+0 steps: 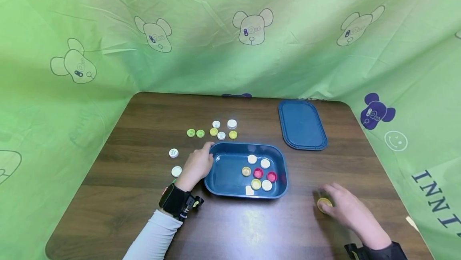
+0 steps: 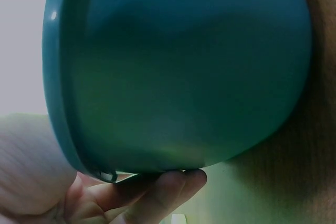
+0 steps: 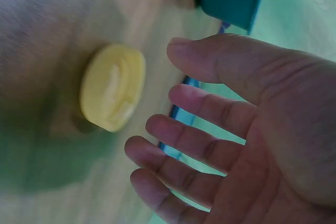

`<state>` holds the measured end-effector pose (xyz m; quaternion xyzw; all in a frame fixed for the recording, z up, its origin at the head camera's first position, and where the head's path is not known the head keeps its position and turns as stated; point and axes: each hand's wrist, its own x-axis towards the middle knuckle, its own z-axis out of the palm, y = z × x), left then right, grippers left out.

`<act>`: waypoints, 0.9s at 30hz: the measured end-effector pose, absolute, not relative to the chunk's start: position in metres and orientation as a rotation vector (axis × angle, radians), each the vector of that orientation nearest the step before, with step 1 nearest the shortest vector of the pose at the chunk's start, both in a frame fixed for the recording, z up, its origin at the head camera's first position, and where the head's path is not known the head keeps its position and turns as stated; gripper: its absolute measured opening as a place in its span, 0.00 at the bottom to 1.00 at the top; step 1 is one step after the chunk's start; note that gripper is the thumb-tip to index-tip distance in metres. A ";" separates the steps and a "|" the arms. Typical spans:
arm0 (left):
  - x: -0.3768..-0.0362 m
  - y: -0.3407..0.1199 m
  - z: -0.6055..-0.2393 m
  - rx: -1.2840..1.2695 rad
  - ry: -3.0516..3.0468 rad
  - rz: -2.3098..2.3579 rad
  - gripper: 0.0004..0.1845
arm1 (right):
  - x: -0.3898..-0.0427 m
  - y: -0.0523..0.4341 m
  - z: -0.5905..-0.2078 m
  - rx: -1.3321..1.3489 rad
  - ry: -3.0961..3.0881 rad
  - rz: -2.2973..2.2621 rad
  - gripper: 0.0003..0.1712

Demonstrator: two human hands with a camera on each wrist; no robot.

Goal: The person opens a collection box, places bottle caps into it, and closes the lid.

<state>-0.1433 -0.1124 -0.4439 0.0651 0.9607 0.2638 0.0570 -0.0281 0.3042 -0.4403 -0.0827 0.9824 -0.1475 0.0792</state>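
My left hand [image 1: 197, 166] grips the upper left corner of a blue plastic tray [image 1: 223, 191], fingers against its outer wall; the thumb is hidden behind the rim in the left wrist view. Inside the tray lie several bottle caps: white ones, two red ones such as this red cap [image 1: 271, 177], and two yellowish ones. Off to the tray's right, my right hand [image 1: 345, 208] reaches over a yellow bottle cap [image 3: 113, 87] at the tabletop. In the right wrist view its fingers [image 3: 189, 139] are spread and loosely bent, with the cap just beyond the fingertips.
Beyond the tray, several white, green and yellow caps lie in a loose group, among them a white cap [image 1: 232, 124]. Left of my left hand are another white cap [image 1: 173, 153] and more. A flat blue lid [image 1: 302, 126] rests at the back right of the wooden table [image 1: 144, 132].
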 end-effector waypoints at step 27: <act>-0.141 -0.112 -0.446 0.193 2.909 0.802 0.22 | -0.026 0.298 -0.444 -0.398 3.059 -0.356 0.20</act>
